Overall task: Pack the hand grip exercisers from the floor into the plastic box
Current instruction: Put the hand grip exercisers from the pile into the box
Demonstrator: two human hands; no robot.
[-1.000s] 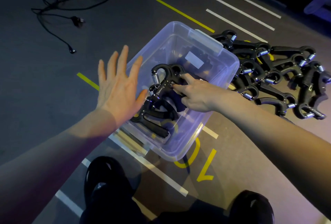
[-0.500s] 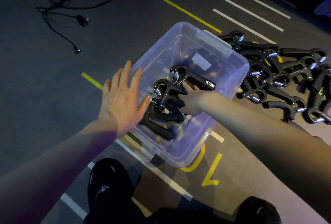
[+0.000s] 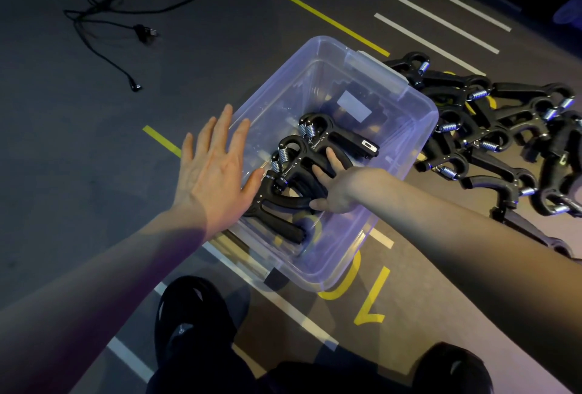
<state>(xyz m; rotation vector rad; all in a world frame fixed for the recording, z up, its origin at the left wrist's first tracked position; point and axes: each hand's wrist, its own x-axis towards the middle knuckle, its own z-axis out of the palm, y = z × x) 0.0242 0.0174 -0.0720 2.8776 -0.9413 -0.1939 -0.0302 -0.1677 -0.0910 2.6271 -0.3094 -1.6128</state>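
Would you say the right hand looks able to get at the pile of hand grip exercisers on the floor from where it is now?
Probably yes. The right hand is inside the plastic box, whose top is open, and the pile of exercisers lies just beyond its right wall, with nothing between.

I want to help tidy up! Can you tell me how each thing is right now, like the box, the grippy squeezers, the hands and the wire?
plastic box: lid off, partly filled.
exercisers in the box: lying stacked together.
exercisers on the floor: piled beside the box, unpacked.
left hand: flat, fingers spread, against the box's side.
right hand: inside the box, fingers straight, pressing on the exercisers.
black cable: loose, tangled on the floor.
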